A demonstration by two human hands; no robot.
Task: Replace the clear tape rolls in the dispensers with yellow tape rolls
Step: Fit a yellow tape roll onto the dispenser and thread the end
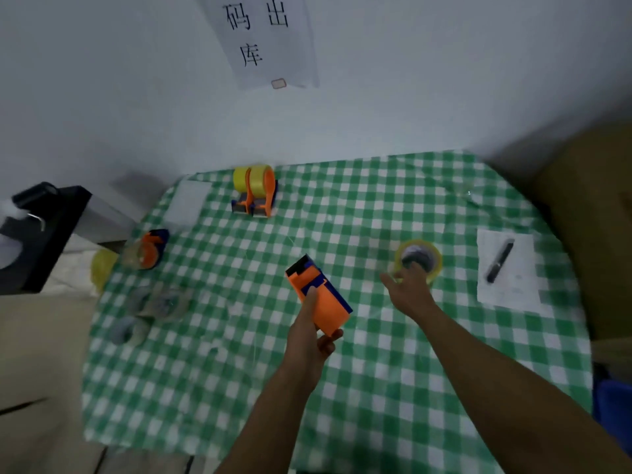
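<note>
Two hands are at work in the head view, the only view you have. Your left hand (307,340) grips the empty dispenser (319,295), orange and blue, with the thumb along its top face and the fingers curled under its near end. No roll sits in it.

Right of the dispenser, near but apart from it, the yellow tape roll (419,260) lies flat on the checked tablecloth (376,388), core upward. Your right hand (410,289) lies over the roll's near rim, fingers stretched toward the core and thumb splayed out to the left. It has not closed on the roll, as far as the blur allows.

Well beyond the dispenser, by the wall, stand the loaded dispensers (254,191) with yellow rolls. Far to its left another dispenser (147,251) holds a clear roll, with loose clear rolls (160,302) just nearer you.

Expect the yellow roll to be light and stiff around its core, with a slick outer wrap. Hook your fingers inside the core and press your thumb on the outer face, keeping off any sticky loose end. The dispenser looks like hard plastic, so hold it by the body, away from its front edge, where a cutter probably sits.
</note>
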